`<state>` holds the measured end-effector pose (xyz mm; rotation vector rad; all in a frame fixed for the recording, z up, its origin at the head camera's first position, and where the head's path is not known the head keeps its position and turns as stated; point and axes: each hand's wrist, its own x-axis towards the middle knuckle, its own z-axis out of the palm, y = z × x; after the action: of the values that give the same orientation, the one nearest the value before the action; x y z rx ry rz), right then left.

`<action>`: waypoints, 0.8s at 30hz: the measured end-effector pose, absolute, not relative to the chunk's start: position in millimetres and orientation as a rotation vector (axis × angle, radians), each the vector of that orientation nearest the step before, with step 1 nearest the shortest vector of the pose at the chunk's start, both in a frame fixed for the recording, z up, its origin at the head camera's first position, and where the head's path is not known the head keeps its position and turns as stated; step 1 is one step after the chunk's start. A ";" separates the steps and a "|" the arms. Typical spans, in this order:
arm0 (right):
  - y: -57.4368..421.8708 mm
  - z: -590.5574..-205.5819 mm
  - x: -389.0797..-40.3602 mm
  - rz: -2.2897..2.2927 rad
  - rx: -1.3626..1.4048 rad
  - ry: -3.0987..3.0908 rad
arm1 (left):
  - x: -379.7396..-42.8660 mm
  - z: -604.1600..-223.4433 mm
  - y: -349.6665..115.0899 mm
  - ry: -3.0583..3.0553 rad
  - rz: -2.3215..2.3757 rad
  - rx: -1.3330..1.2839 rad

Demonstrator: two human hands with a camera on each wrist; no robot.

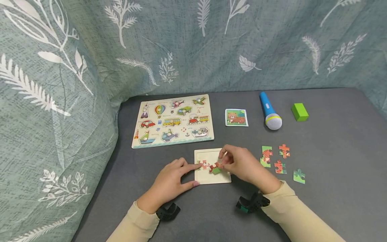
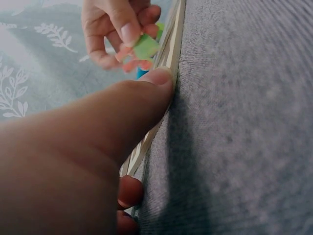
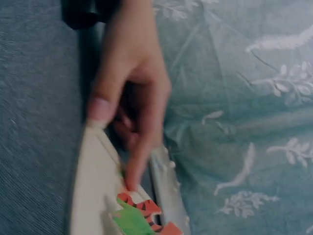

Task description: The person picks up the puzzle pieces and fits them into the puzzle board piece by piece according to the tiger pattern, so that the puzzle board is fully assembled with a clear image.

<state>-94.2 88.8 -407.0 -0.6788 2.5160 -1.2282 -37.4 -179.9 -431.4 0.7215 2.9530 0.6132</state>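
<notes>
A shallow wooden puzzle tray point(image 1: 211, 181) lies on the table between the hands. My left hand point(image 1: 170, 181) rests at its left side: the index fingertip touches a pinkish jigsaw piece point(image 1: 204, 164) inside the tray, and the thumb point(image 2: 146, 90) presses the near rim. Over the tray, my right hand point(image 1: 240, 163) pinches a green and orange tiger-striped jigsaw piece point(image 1: 216, 170) between thumb and fingers. In the left wrist view this piece point(image 2: 145, 47) hangs tilted above the rim. The right wrist view shows the striped piece point(image 3: 134, 219) with the left hand point(image 3: 134, 98) beyond it.
Several loose jigsaw pieces point(image 1: 267, 156) lie right of the right hand. Behind the tray are a vehicle peg board point(image 1: 173, 122), a tiger picture card point(image 1: 236, 117), a blue toy microphone point(image 1: 270, 109) and a green block point(image 1: 300, 112). A patterned curtain point(image 1: 193, 50) hangs behind.
</notes>
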 end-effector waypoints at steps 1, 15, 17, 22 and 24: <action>87.2 -408.4 -92.9 -1.194 -0.697 2.539 | -37.4 -431.3 -179.8 2.954 0.611 0.720; 70.7 -418.1 -77.3 -1.014 -0.576 2.733 | -36.4 -434.7 -177.8 2.947 0.622 0.728; 69.8 -419.1 -76.7 -1.013 -0.585 2.757 | -37.0 -434.1 -177.7 2.951 0.618 0.730; 66.0 -420.3 -75.4 -0.920 -0.667 2.832 | -38.3 -433.2 -178.6 2.959 0.607 0.736; 65.0 -419.9 -75.7 -0.903 -0.704 2.823 | -38.6 -433.0 -179.1 2.959 0.606 0.734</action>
<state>-75.7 65.0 -419.9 -0.7037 2.8231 -0.9032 -38.6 -179.1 -433.0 0.7342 2.9588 0.6064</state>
